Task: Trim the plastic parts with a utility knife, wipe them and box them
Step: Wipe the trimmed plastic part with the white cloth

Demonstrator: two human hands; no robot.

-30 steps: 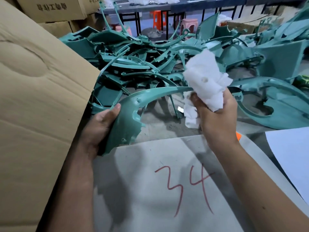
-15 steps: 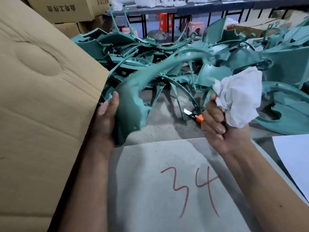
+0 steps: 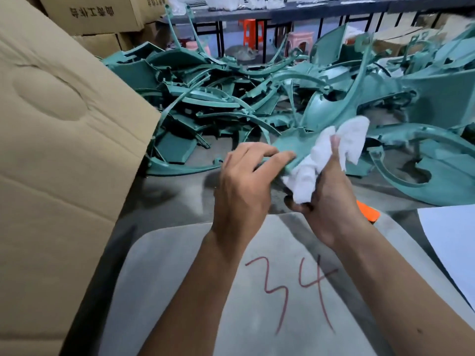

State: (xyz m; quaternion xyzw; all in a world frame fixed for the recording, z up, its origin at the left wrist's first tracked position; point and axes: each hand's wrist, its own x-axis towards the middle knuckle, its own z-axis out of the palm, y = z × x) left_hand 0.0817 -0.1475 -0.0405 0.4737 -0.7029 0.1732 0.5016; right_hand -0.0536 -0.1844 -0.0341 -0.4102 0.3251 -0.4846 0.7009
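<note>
Your left hand [image 3: 244,181] pinches the teal plastic part [image 3: 290,147] above the desk [image 3: 180,278], fingers clamped on its edge; right hand [image 3: 326,199] grips the white cloth [image 3: 341,147] against it. Risk: untrimmed flash snagging cloth, part twisting loose

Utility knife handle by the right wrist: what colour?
Orange, on the utility knife, mostly hidden behind the right hand; head view.

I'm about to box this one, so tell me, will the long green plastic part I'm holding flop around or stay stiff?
Probably fairly stiff: the green part keeps its curve, held near one end by the left hand. Likely light. Its thin arm may flex.
</note>
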